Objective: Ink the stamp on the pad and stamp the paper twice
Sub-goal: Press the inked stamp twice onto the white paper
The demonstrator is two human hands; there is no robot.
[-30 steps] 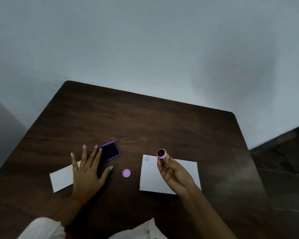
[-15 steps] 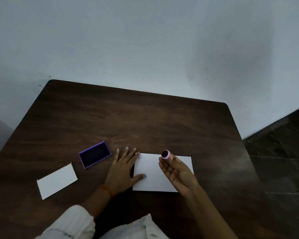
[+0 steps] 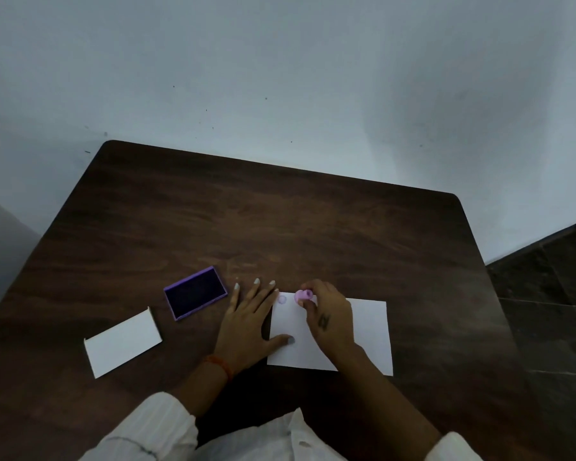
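Observation:
A white sheet of paper (image 3: 368,331) lies on the dark wooden table (image 3: 280,221). Near its far left corner is one faint purple round stamp mark (image 3: 282,299). My right hand (image 3: 328,319) is turned palm down and grips a small pink round stamp (image 3: 303,296), held face down at the paper's far edge just right of the mark. My left hand (image 3: 248,322) lies flat with fingers spread, its thumb pressing the paper's left edge. The open purple ink pad (image 3: 196,292) sits to the left of my left hand.
A white rectangular lid or card (image 3: 123,342) lies at the near left of the table. A pale wall rises behind the table, and dark floor tiles (image 3: 556,311) show at the right.
My right hand has turned the stamp from face up to face down onto the paper. My left hand moved right from the ink pad area to the paper's left edge.

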